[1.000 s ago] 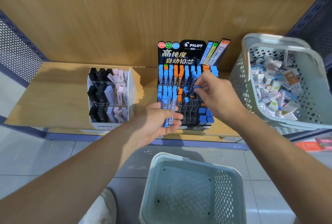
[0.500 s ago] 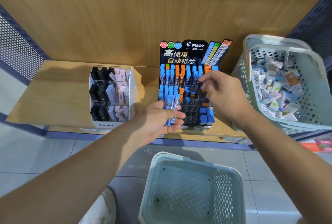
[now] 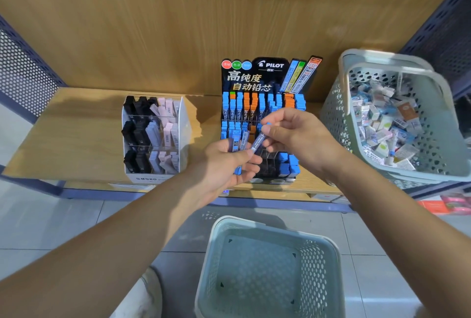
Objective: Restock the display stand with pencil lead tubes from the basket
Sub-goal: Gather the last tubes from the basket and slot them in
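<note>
A long wooden shelf point(image 3: 76, 139) runs across the back. On its right end sits a big pale basket point(image 3: 336, 113), tipped a little, with lots of small packs piled inside. A second pale basket point(image 3: 328, 243) stands on the floor, close to the person. In the middle of the shelf is the black display stand point(image 3: 254, 75), with rows of blue and orange tubes standing in its little slots. Just to the left of it is a white box point(image 3: 183, 124) that holds black, grey and pink cases. Both hands are up in front of the low rows of the stand, very near each other. The left hand point(image 3: 224, 167) is curled round a small bunch of lead tubes point(image 3: 238, 144) with blue ends. The right hand point(image 3: 300, 136) pinches one more tube point(image 3: 258, 140) between thumb and finger, near its blue top. That tube slants down to the left, and its low end is right by the left hand's fingers.
</note>
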